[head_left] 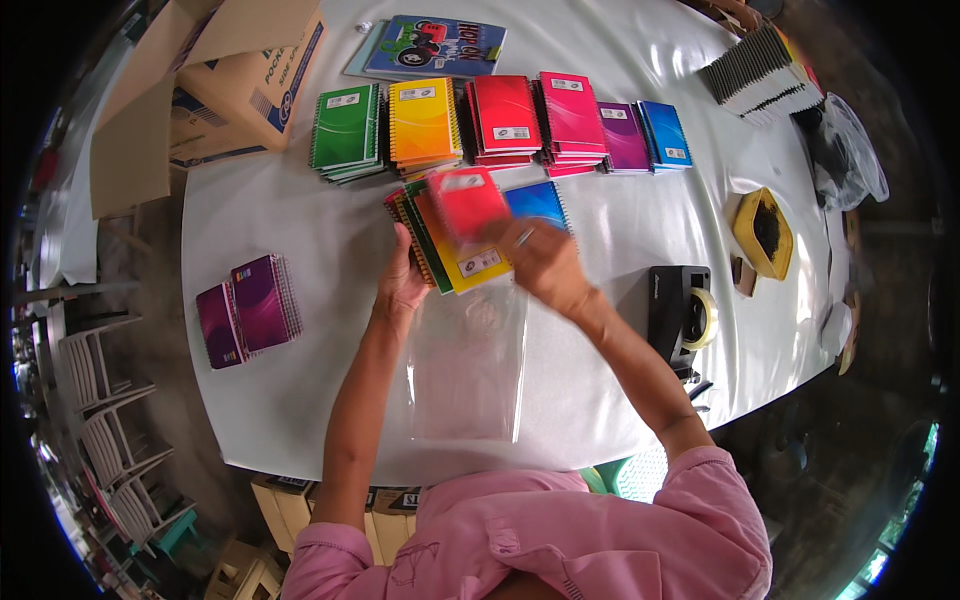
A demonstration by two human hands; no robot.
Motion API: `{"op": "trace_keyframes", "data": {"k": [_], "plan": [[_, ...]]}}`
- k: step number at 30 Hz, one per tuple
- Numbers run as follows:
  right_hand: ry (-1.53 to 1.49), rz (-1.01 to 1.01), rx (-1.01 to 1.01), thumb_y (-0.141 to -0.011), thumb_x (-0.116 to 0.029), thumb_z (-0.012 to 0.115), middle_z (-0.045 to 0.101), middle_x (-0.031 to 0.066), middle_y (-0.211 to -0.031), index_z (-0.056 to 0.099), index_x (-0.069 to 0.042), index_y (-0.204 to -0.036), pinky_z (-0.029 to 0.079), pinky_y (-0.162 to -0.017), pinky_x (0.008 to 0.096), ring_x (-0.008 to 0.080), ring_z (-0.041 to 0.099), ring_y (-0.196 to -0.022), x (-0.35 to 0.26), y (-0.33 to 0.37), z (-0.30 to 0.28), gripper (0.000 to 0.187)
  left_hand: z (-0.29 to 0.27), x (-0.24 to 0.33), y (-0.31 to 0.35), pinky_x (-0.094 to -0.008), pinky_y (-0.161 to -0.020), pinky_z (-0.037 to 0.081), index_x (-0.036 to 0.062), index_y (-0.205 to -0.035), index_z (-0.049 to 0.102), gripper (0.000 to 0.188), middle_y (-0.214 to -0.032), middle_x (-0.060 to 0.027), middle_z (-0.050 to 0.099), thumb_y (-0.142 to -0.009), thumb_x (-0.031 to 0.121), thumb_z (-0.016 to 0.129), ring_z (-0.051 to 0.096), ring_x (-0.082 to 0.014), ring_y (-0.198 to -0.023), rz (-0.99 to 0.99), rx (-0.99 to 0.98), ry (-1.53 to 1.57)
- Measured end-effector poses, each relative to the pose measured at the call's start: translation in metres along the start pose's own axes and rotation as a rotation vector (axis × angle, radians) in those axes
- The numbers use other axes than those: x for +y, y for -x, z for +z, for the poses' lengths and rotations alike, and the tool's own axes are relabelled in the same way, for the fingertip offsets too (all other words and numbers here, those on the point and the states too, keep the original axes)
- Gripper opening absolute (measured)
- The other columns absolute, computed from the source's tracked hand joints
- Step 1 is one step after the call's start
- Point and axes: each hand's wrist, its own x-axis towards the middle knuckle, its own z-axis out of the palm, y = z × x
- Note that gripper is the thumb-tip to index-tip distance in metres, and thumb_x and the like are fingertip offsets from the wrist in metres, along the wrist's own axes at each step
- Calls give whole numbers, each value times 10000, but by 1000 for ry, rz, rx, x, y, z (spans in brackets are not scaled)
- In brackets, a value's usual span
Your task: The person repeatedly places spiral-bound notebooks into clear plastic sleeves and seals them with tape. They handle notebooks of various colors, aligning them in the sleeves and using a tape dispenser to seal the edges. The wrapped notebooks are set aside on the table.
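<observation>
My left hand (402, 278) grips the left side of a small fanned set of spiral notebooks, its thumb up and the other fingers mostly hidden. A yellow notebook (482, 272) lies on top of that set, with green and orange covers at its side. Smeared by motion, a red notebook (468, 200) is in my right hand (548, 262), over the yellow one. Just behind this hand lies a blue notebook (538, 202), partly covered. Below the set, a clear plastic sleeve (465, 370) lies flat on the white-covered table (340, 230).
Stacks of green (345, 130), yellow (424, 118), red (503, 110), pink (572, 115), purple (624, 135) and blue notebooks (664, 135) line the far side. Purple notebooks (262, 305) lie left. An open carton (235, 90) stands far left; a black tape dispenser (672, 310) sits right.
</observation>
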Motion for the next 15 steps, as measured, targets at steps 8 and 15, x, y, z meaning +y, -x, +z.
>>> {"op": "trace_keyframes", "data": {"k": [8,15], "plan": [[631,306,137,-756,-283,726,606,179,-1214,608,-41,-1164,413,-1003,454,325,557,-1160,135,-35,5,489,42,-11,1,-401,-998,446,17,-1307,474,533,-1268,-112,562,-872,250,674,544,-222,-1165,5,-55,-50],[328,246,-17,-807,-25,626,667,169,-1090,626,-3,-1105,506,-885,381,292,658,-999,152,-8,-11,299,47,-10,-4,-414,-1022,427,17,-1329,445,570,-1293,-118,540,-870,260,681,527,-227,-1188,50,19,-59]]}}
